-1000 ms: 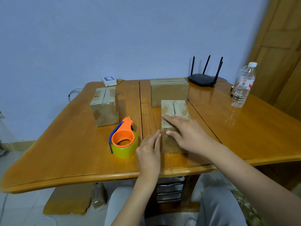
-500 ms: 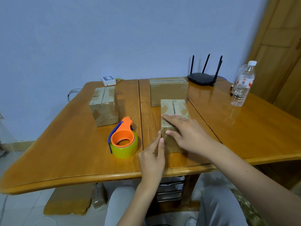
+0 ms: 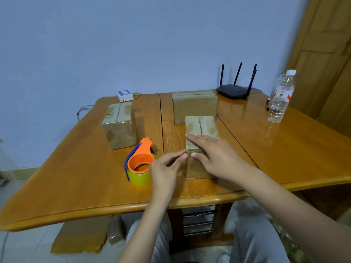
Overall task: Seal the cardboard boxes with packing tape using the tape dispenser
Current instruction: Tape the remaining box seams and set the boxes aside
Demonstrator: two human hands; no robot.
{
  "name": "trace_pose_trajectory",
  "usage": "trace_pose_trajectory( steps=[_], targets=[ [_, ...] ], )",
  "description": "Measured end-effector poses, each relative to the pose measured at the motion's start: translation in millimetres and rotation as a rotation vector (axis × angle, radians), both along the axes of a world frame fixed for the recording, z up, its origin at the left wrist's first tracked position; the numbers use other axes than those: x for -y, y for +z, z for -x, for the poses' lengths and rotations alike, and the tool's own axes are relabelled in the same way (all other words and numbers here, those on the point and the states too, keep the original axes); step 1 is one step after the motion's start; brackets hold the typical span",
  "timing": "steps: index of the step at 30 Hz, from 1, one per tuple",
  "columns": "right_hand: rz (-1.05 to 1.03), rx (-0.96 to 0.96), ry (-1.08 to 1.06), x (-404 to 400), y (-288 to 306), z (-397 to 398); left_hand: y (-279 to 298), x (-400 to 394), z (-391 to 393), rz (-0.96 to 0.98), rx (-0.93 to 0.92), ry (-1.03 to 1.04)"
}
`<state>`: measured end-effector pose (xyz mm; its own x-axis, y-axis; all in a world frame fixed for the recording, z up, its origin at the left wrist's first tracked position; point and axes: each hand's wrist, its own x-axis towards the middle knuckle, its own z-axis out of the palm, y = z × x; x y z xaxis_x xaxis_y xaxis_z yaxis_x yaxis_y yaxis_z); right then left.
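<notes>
Head view looks down on a glossy wooden tabletop point(image 3: 79, 168) where three cardboard boxes stand. Nearest is a small brown box point(image 3: 202, 130), long and narrow, its top flaps meeting in a dark central seam; clear shiny tape covers the top, with paler patches showing through it. The right hand point(image 3: 214, 158) lies flat over the box's near end, fingers straight and spread across the top, thumb down the left front edge, so this grip is open and pressing rather than clasping. The left hand point(image 3: 166, 168) sits just beside the box's left side, its thumb and forefinger brought together at the box's left edge; whether that grip pinches a bit of tape or merely touches the cardboard cannot be told. Left of that hand, and partly behind it, the tape dispenser point(image 3: 140, 162) rests on the tabletop: an orange frame with a blue blade strip, around a roll of yellowish-green tape. A second box point(image 3: 120, 126), squat and taped along its seam with wrinkled tape on its sides, stands farther left, well apart from the hands. A larger third box point(image 3: 194, 107) stands directly behind the near one, tape along its top. A black router point(image 3: 232, 91) and a clear water bottle point(image 3: 281, 97) sit toward the far right.
</notes>
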<state>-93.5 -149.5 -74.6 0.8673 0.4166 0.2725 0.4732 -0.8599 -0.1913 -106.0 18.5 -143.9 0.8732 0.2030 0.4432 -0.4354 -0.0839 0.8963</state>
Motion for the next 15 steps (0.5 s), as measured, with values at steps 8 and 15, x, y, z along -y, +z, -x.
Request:
trace_pose_trajectory(
  steps=[8,15],
  targets=[
    [0.022,0.033,0.027,-1,1,2,-13,7,2,-0.092,0.088,0.074],
    [0.010,0.024,0.030,0,2,3,-1,-5,3,-0.096,-0.039,-0.019]
  ],
)
